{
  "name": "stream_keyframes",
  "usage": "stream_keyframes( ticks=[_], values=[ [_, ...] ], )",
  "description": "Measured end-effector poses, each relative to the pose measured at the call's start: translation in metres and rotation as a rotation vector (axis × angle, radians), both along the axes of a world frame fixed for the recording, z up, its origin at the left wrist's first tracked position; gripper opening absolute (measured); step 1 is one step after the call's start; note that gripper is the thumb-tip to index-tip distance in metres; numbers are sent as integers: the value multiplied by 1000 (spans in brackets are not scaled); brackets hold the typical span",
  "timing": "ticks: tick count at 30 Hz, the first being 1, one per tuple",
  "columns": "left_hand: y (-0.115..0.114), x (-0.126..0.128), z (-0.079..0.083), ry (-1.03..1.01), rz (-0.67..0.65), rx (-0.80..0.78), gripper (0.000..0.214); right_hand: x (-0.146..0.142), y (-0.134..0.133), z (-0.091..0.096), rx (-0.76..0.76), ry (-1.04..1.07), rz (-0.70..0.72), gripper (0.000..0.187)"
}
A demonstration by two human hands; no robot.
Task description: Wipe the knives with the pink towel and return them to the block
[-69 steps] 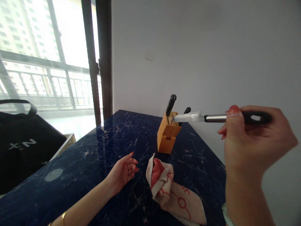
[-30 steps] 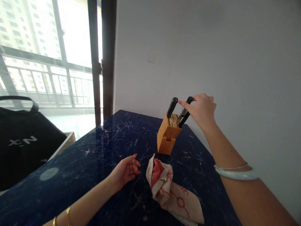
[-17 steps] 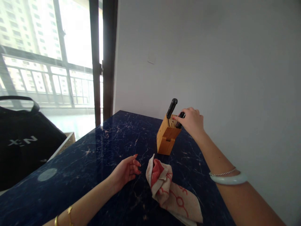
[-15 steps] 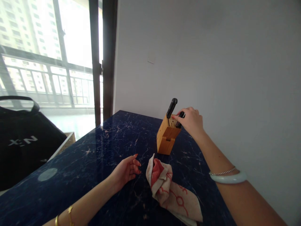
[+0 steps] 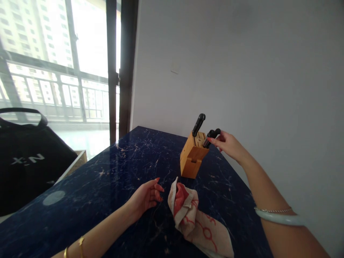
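Note:
A light wooden knife block (image 5: 191,157) stands on the dark blue marbled table. From its upper left slot rises a black-handled knife (image 5: 199,124). On the block's right side sit what look like kitchen scissors (image 5: 213,134), with black handles and a silver part at the slot. My right hand (image 5: 227,144) has its thumb and fingers about these handles; the far fingertips are partly hidden. Loosely curled and holding nothing, my left hand (image 5: 147,196) hovers over or rests on the table. Beside it lies a crumpled beige and red towel (image 5: 199,224), apart from my fingers.
The marbled table (image 5: 129,161) meets a pale wall (image 5: 228,71) at its back and right. A black bag (image 5: 29,161) stands at the left, near a glass door or window. A pale round spot (image 5: 54,197) shows on the tabletop.
My right hand has shifted right from over the block's top to its right side, so more of the black handles shows. My left hand stays nearly still. The view has shifted slightly.

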State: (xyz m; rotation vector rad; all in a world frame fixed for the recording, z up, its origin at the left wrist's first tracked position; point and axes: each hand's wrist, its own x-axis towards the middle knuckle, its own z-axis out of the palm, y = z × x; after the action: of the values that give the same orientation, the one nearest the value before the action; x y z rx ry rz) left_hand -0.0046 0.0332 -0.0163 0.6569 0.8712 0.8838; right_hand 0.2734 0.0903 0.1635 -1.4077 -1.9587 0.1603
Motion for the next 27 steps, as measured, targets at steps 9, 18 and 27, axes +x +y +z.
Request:
stream_keyframes(
  ticks=[9,18,27],
  values=[
    [1,1,-1,9,-18,21,35,4,0,26,25,84,102,33],
    [0,1,-3,22,-26,31,36,-2,-57,82,431,115,-114,19],
    [-1,5,-5,183,-92,161,36,-55,-121,35,701,425,-98,9]
  ],
)
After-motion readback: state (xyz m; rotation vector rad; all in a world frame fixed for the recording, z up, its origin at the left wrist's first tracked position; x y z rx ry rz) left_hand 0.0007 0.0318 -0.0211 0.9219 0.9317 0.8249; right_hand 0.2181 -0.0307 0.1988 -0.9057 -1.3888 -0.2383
